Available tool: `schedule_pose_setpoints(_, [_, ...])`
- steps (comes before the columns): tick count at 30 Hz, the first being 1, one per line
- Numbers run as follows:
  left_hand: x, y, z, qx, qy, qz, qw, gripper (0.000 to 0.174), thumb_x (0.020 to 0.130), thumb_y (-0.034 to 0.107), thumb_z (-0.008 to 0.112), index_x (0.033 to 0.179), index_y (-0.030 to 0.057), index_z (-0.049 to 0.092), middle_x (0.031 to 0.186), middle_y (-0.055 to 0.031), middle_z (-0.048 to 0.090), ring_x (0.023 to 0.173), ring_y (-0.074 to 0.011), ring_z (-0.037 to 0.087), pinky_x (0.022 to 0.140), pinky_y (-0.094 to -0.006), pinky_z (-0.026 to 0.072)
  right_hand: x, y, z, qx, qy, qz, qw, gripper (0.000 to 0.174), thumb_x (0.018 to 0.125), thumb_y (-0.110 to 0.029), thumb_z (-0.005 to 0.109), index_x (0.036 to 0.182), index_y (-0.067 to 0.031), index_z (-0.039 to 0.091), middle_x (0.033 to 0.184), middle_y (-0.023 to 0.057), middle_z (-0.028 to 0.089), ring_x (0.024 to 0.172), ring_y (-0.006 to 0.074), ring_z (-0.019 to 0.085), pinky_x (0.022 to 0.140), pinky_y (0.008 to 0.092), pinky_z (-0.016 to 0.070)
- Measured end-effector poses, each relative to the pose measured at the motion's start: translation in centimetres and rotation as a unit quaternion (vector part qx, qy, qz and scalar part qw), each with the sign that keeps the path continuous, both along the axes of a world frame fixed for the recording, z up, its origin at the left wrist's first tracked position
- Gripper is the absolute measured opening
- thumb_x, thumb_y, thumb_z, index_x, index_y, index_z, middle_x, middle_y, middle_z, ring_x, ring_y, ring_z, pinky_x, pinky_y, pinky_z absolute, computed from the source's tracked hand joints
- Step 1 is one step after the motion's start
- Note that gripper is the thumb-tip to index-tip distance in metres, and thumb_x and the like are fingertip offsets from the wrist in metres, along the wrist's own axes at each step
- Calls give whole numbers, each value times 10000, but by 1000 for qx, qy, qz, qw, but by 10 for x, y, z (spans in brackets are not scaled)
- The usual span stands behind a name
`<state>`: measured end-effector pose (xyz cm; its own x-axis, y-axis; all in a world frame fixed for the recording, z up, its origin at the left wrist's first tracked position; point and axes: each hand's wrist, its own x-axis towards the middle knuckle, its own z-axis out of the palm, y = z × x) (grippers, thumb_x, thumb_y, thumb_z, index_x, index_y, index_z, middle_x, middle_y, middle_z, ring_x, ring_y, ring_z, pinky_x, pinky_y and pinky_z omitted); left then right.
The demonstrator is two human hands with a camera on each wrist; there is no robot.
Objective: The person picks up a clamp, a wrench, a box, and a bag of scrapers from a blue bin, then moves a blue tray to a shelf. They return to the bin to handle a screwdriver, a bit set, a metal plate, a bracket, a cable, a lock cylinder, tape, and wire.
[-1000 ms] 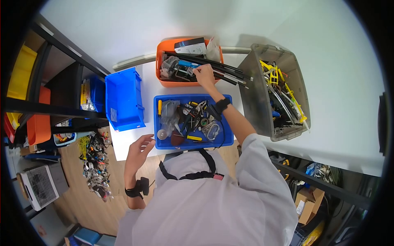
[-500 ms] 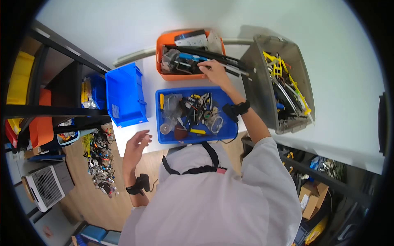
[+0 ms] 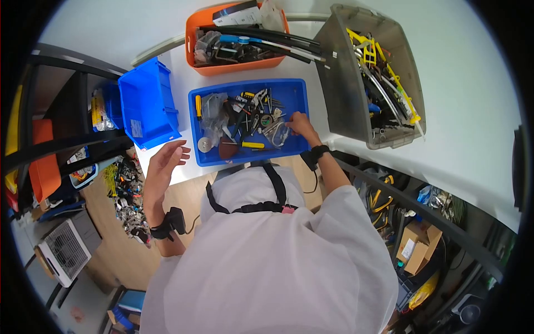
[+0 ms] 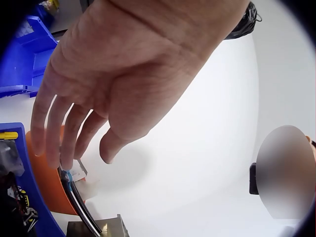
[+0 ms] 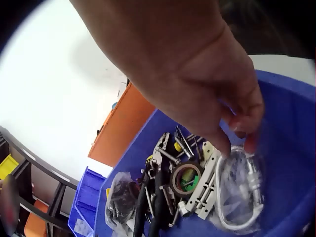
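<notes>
My right hand (image 3: 301, 126) is over the right side of a shallow blue tray (image 3: 303, 94). In the right wrist view its thumb and fingertips pinch the upper end of a silver carabiner (image 5: 220, 203), which lies over a clear plastic bag. Beside the carabiner are a white hinge-like strip (image 5: 207, 192), a roll of tape (image 5: 174, 180) and several bolts and tools. My left hand (image 3: 165, 161) hovers off the tray's left side with fingers spread loosely, holding nothing. A yellow-handled tool (image 3: 253, 145) and a round metal disc (image 3: 204, 145) lie near the tray's front edge.
Behind the tray stands an orange bin (image 3: 233, 69) with black rods sticking out to the right. A tall grey bin (image 3: 347, 83) full of tools is at the right. A blue bin (image 3: 146, 106) leans at the left, next to dark shelving (image 3: 61, 142).
My right hand has come back from the orange bin, where it was at the rods and blue-handled tool, down to the carabiner in the tray. The left hand stays beside the tray.
</notes>
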<state>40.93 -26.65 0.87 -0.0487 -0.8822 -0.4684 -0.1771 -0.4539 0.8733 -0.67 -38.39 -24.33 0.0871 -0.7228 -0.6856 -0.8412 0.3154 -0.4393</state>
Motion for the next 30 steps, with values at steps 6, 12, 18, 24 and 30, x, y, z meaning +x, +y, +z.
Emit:
schedule_pose_setpoints(6, [-5,5,4,10,-12,-3,1000,422,1034,328,540,1272,-13,615,1105,-116,679,999,-180,634,901,-322,494,11,31,-26,-212,165,86,960,374,792,-263,812,939,47,662,857,212,716,713,348,723,695,448,593])
schedule_pose_setpoints(12, [-2,11,5,10,-12,11,1000,405,1038,311,533,1269,-11,618,1108,-116,680,994,-179,639,902,-318,498,7,15,-22,-59,23,6,998,294,771,-188,795,913,51,699,728,188,715,632,295,717,666,397,582])
schedule_pose_setpoints(18, [-3,9,-2,7,-6,16,1000,396,1036,305,538,1263,-8,622,1103,-114,684,991,-176,642,894,-317,504,16,18,28,-112,-75,-31,990,231,781,-118,777,882,66,683,654,148,686,487,222,658,503,340,521])
schedule_pose_setpoints(24, [-15,0,-23,10,-7,-17,1000,385,1021,307,568,1253,7,630,1074,-97,698,981,-171,646,885,-312,502,18,7,117,-95,-200,-117,968,269,842,-177,781,949,43,669,699,78,679,408,107,513,393,268,388])
schedule_pose_setpoints(30, [-57,-16,-25,-77,10,-85,993,409,1014,265,591,1335,14,553,1073,-123,705,958,-189,686,845,-293,528,42,-2,213,-32,-407,-158,899,228,890,-188,757,985,2,673,727,31,677,393,8,385,368,189,238])
